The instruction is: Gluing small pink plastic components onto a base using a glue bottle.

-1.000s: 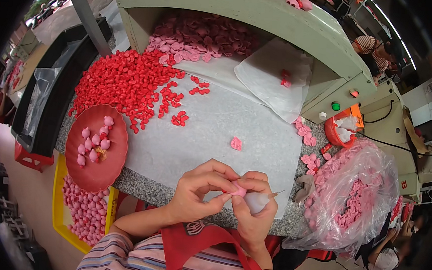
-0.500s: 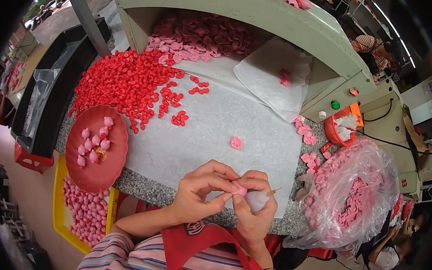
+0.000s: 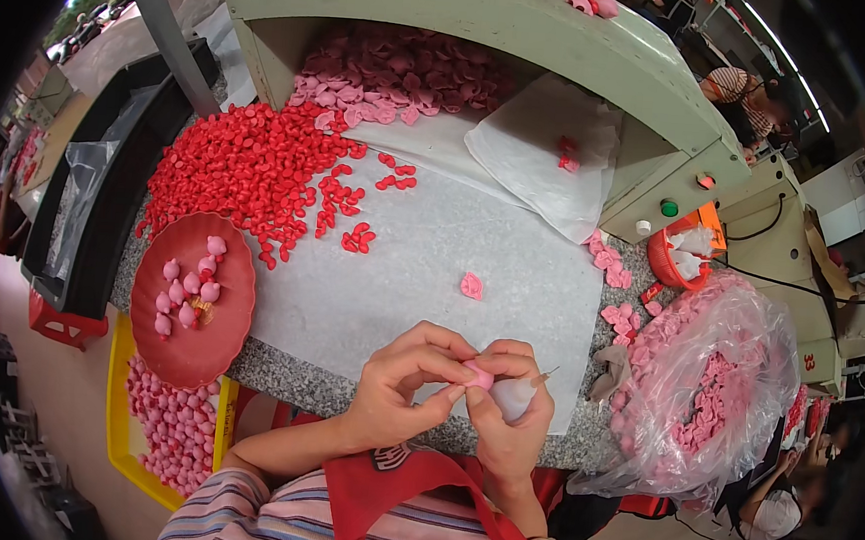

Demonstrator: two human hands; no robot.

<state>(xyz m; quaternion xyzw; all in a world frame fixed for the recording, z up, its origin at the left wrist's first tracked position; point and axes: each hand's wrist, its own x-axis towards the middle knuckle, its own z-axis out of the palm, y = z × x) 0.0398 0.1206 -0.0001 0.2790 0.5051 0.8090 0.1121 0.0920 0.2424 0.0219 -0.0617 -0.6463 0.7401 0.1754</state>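
In front of my body both hands meet over the near edge of the paper-covered bench. Thumb and fingertips of my left hand (image 3: 400,380) pinch a small rounded pink plastic part (image 3: 480,376). My right hand (image 3: 509,431) steadies that part from the other side with thumb and forefinger. Tucked in the same right hand is a translucent white squeeze bottle (image 3: 513,398), its thin needle tip pointing up and right. Fingers cover much of the pink part. A single pink piece (image 3: 472,285) lies on the white paper (image 3: 390,297) beyond my hands.
Red parts (image 3: 239,166) are heaped at left, beside a red scalloped dish (image 3: 186,353) of pink pieces. A yellow crate (image 3: 117,419) sits lower. The pale green hooded machine (image 3: 471,12) spans the back. At right are a clear bag (image 3: 743,412) of pink parts and a red basket (image 3: 662,261).
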